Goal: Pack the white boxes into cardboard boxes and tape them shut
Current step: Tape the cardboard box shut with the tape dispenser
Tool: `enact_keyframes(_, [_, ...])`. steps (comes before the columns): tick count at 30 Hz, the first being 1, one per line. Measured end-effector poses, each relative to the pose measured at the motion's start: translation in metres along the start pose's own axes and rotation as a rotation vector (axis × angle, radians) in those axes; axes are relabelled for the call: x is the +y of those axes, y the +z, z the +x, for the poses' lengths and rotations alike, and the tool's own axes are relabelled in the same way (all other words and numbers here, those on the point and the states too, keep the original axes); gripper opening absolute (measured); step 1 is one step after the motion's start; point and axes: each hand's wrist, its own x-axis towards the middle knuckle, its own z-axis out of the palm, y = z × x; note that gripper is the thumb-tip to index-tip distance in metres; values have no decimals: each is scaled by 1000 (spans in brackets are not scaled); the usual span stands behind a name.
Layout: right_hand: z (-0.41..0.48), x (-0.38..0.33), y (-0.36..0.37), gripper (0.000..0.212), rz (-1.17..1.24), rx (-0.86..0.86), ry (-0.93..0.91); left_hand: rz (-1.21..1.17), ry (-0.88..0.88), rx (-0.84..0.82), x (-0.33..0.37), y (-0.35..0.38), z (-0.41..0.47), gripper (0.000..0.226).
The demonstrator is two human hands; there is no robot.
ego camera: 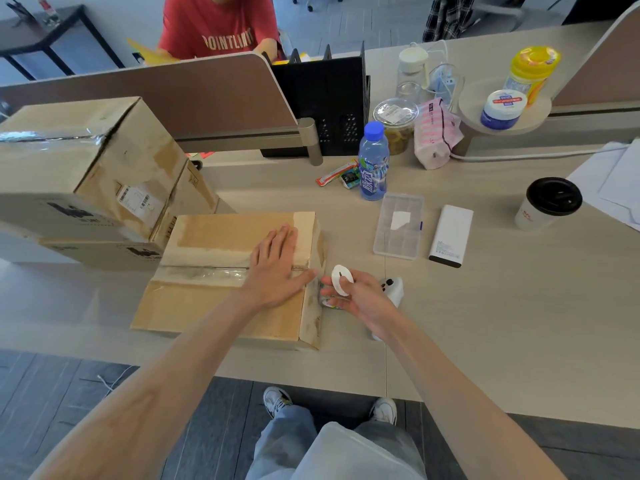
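Two hands work at the near edge of a pale desk (485, 323). The left hand (277, 268) lies flat, fingers straight, on the taped seam of the nearest box (214, 237). The right hand (356, 296) curls round a tape roll (342, 280) just off that box's right end; the roll is half hidden. There are three cardboard boxes: this closed one and a stack (104, 150) of two at left, cut off. Farther back stand one bottle (373, 161) and one cup (550, 202). Beyond the divider (156, 91) is a person (218, 26) in red, cropped.
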Motion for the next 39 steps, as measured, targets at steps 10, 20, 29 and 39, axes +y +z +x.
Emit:
enact_keyframes(10, [1, 13, 7, 20, -180, 183, 4, -101, -26, -13, 0, -2, 1, 64])
enact_keyframes(20, [14, 26, 22, 28, -458, 242, -75, -55, -48, -21, 2, -1, 2, 68])
enact_keyframes(29, [20, 26, 39, 32, -478, 291, -69, -56, -53, -23, 3, -1, 3, 67])
enact_keyframes(39, [7, 35, 37, 29, -542, 203, -107, -41, -55, -5, 6, -1, 1, 67])
